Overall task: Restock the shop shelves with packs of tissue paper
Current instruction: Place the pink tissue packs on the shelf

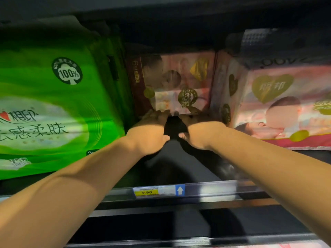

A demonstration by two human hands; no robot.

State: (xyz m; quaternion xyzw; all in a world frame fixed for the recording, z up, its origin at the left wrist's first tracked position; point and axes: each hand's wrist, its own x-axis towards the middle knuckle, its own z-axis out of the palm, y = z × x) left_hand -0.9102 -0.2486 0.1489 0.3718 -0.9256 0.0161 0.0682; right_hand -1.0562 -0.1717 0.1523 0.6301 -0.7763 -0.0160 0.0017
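left hand (152, 130) and right hand (198, 132) are pressing straight fingers on the base of a pink pack (179, 83). a green pack (53, 104) leftward is showing "100%"; a tag (146, 192) below, "9.90".

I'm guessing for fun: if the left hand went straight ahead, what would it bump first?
The pink tissue pack at the back. The left hand seems to reach its bottom edge, though blur hides contact.

Dim shelf (179, 169) interior, forearms lit from the front; motion blur throughout; green pack (50, 104) glares; edges bow.
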